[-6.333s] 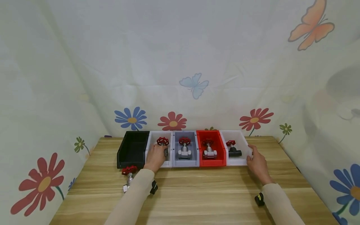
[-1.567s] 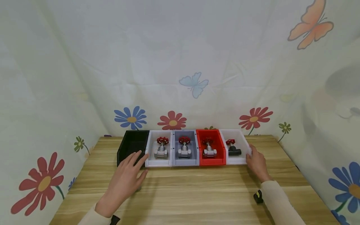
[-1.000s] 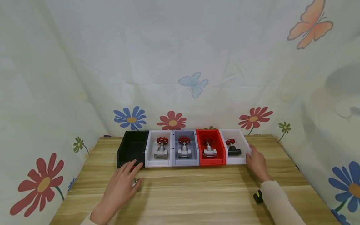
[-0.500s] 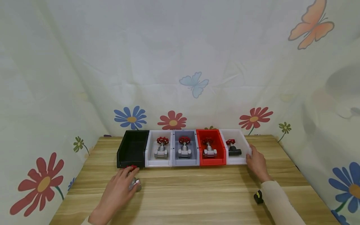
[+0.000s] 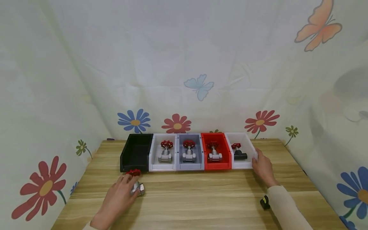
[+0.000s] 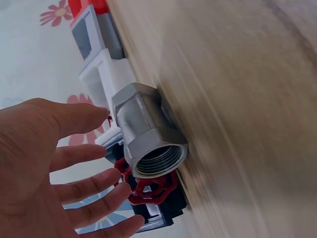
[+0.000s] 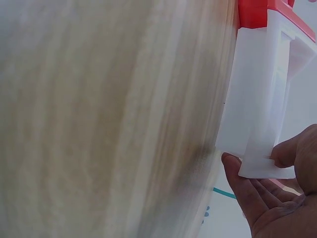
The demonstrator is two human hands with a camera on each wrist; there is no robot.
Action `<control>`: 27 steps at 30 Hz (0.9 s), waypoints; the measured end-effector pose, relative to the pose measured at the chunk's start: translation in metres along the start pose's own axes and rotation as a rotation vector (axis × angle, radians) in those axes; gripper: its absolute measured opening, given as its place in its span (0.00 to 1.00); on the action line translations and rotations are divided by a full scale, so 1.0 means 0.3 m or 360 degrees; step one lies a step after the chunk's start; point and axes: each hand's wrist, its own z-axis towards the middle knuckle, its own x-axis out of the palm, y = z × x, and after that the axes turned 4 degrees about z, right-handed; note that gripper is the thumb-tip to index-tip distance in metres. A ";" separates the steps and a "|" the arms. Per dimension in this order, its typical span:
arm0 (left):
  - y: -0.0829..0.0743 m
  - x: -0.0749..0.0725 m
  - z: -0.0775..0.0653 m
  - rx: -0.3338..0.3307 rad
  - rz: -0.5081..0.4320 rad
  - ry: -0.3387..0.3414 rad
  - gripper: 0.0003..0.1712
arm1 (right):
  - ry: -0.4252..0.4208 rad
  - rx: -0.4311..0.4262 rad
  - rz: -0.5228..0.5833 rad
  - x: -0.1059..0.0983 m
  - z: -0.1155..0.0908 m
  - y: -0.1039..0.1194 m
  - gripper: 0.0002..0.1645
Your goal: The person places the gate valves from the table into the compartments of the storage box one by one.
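A gate valve (image 5: 139, 189) with a red handwheel and a silver body lies on the table before the black bin. My left hand (image 5: 113, 199) is beside and partly over it, hiding some of the body. In the left wrist view the fingers of this hand (image 6: 29, 168) are spread and fairly straight, and the thumb stays apart from the valve's hexagonal body (image 6: 148, 126). My right hand (image 5: 263, 167) holds the side wall of the right-hand white bin (image 5: 249, 163); in the right wrist view thumb and fingers pinch its front corner (image 7: 260, 166).
Five-bin row along the back: the black bin (image 5: 136, 153) shows nothing inside. Silver valves with red handwheels stand in the left white bin (image 5: 162, 167), grey bin (image 5: 189, 166) and red bin (image 5: 217, 166). A black-bodied valve (image 5: 240, 155) lies in the right white one. A patterned curtain (image 5: 201, 64) rises behind.
My left hand has left the valve in the left white bin and come back to the loose valve, drawing slightly nearer me lately. The right hand has kept its hold.
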 end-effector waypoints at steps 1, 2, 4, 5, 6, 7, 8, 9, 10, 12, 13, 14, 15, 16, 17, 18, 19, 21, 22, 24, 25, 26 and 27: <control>0.002 0.003 -0.001 -0.0007 -0.0004 0.0015 0.28 | 0.0001 -0.0002 0.0001 0.000 0.000 -0.001 0.31; 0.004 0.005 -0.002 -0.0013 -0.0006 0.0030 0.28 | 0.0002 -0.0003 0.0000 0.000 -0.001 -0.001 0.31; 0.008 0.009 -0.004 -0.0020 -0.0005 0.0060 0.27 | 0.0004 -0.0002 -0.0001 0.001 -0.001 -0.001 0.31; 0.009 0.011 -0.004 -0.0022 -0.0003 0.0071 0.27 | 0.0005 -0.0001 -0.0001 0.002 -0.001 -0.002 0.31; 0.010 0.013 -0.005 -0.0023 -0.0005 0.0079 0.27 | 0.0006 0.0002 0.0002 0.002 -0.002 -0.002 0.31; 0.011 0.015 -0.005 -0.0022 -0.0005 0.0083 0.27 | 0.0005 0.0003 0.0004 0.002 -0.001 -0.002 0.31; 0.011 0.017 -0.005 -0.0018 -0.0005 0.0084 0.27 | 0.0005 0.0002 0.0005 0.002 -0.001 -0.002 0.31; 0.012 0.020 -0.004 -0.0012 -0.0007 0.0081 0.27 | 0.0003 -0.0001 0.0005 0.002 -0.001 -0.003 0.31; 0.012 0.022 -0.003 -0.0005 -0.0010 0.0074 0.26 | 0.0000 -0.0006 0.0004 0.001 -0.001 -0.003 0.31; 0.012 0.026 0.000 0.0014 -0.0020 0.0051 0.26 | -0.0007 -0.0016 0.0003 0.000 0.000 -0.005 0.31; 0.012 0.028 0.000 0.0024 -0.0024 0.0041 0.26 | -0.0008 -0.0021 0.0003 0.000 0.000 -0.005 0.31; 0.011 0.029 0.000 0.0032 -0.0029 0.0031 0.26 | -0.0009 -0.0025 0.0003 0.000 0.000 -0.006 0.31; 0.011 0.031 0.001 0.0039 -0.0031 0.0023 0.26 | -0.0009 -0.0027 0.0004 -0.001 -0.001 -0.006 0.31; 0.011 0.032 0.001 0.0042 -0.0034 0.0018 0.26 | -0.0007 -0.0028 0.0006 -0.001 -0.001 -0.006 0.31; 0.011 0.034 0.001 0.0042 -0.0036 0.0017 0.26 | -0.0004 -0.0026 0.0008 -0.001 -0.001 -0.006 0.31; 0.010 0.034 0.001 0.0041 -0.0038 0.0020 0.26 | -0.0001 -0.0025 0.0010 -0.001 -0.002 -0.006 0.31; 0.010 0.035 0.001 0.0038 -0.0037 0.0023 0.26 | 0.0000 -0.0023 0.0011 -0.001 -0.002 -0.006 0.31; 0.009 0.035 0.001 0.0031 -0.0037 0.0037 0.25 | -0.0001 -0.0021 0.0011 -0.002 -0.002 -0.005 0.31; 0.008 0.035 0.002 0.0027 -0.0040 0.0046 0.24 | -0.0002 -0.0022 0.0010 -0.002 -0.003 -0.005 0.31; 0.006 0.034 0.002 0.0020 -0.0049 0.0070 0.23 | -0.0007 -0.0024 0.0007 -0.003 -0.003 -0.005 0.31; 0.005 0.034 0.001 0.0013 -0.0056 0.0088 0.22 | -0.0006 -0.0023 0.0006 -0.003 -0.003 -0.005 0.31; 0.004 0.034 0.001 0.0009 -0.0066 0.0106 0.21 | -0.0002 -0.0019 0.0006 -0.003 -0.004 -0.004 0.31; 0.004 0.034 0.001 0.0004 -0.0077 0.0125 0.20 | 0.0003 -0.0014 0.0005 -0.003 -0.005 -0.004 0.31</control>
